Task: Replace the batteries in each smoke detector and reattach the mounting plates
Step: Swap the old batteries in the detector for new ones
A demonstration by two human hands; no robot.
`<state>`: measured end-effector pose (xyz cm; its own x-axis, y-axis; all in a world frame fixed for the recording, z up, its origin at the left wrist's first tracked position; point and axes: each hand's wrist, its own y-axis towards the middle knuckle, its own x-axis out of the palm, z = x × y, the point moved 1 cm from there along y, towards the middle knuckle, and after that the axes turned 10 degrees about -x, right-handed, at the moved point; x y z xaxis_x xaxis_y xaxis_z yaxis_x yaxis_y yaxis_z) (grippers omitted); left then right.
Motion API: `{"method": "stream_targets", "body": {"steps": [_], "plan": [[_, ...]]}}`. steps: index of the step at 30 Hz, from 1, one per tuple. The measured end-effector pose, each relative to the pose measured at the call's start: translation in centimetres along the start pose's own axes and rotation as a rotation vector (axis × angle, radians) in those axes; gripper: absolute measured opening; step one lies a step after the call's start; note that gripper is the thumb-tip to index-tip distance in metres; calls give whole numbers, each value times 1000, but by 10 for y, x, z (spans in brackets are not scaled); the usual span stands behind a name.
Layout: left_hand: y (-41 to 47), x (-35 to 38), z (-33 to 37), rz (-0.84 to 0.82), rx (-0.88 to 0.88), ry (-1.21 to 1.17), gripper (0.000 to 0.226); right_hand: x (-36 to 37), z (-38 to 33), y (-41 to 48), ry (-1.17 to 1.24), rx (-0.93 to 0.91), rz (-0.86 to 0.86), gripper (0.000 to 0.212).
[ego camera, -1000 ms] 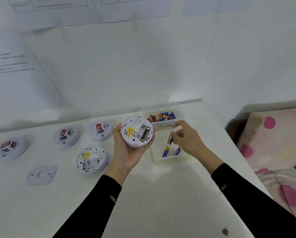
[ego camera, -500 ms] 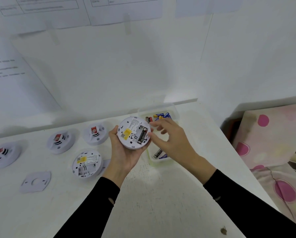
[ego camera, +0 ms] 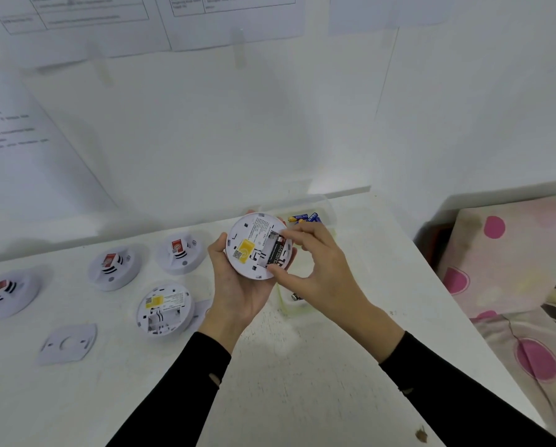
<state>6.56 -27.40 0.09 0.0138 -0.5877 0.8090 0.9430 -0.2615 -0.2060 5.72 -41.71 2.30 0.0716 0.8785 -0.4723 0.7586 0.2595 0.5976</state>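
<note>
- Head view: my left hand [ego camera: 238, 291] grips the round white plastic smoke detector [ego camera: 249, 250], back facing up.
- My right hand [ego camera: 321, 275] pinches the black cylindrical battery [ego camera: 276, 253] lying in its compartment.

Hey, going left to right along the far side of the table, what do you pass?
Leftmost smoke detector → second smoke detector → third smoke detector → held detector → clear battery box → dotted bedding.

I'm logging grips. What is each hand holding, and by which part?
The left hand cradles the smoke detector from beneath, fingers curled round its rim. The right hand pinches the black battery in its compartment by both ends, thumb near, forefinger far.
</note>
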Motion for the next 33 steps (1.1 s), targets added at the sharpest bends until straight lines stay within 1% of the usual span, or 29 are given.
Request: {"method": "stream_targets", "body": {"steps": [3,8,11,15,17,19,22,27,31,33], "plan": [[-2,3,2,-34,10,-8,54,-5,-4,1,92,17,46,50],[-5,6,3,-50,-1,-22,54,-10,-11,-1,140,-4,88,45],[-4,7,3,-59,0,-28,54,-10,-9,-3,119,-13,81,39],[-1,5,2,-30,4,42,54,-4,2,-1,35,-32,84,21],[1,4,2,-18,-10,67,54,-1,8,0,1,-24,78,24],[2,4,2,7,-22,92,54,-1,11,3,-18,10,58,25],[3,5,0,54,-19,130,50,3,14,7,-41,102,15,17],[7,3,-6,132,-23,101,44,13,14,12,-32,219,19,12],[6,2,-7,162,-17,107,44,13,10,14,9,298,11,15],[6,1,-8,162,-18,101,45,13,7,13,64,343,-15,13]]}}
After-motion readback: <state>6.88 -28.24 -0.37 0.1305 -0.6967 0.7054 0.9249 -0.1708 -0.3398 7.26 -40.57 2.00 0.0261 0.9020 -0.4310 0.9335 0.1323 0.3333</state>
